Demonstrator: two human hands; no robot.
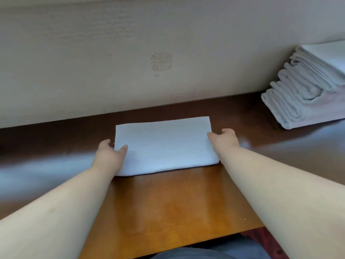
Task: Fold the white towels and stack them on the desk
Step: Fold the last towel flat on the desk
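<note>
Arms outstretched, left hand (108, 156) and right hand (223, 140) gripping folded towel (164, 144) ends

Beige wall (130, 53) with faint emblem (161, 62), red patterned floor (261, 238)

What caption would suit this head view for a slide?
Both hands, left and right, grip a folded white towel on the desk, beside the stack.

Folded towel (164, 146) mid-desk (168, 202), wall (130, 53) behind — stack of towels (308, 90) far right, seemingly against the wall.
</note>
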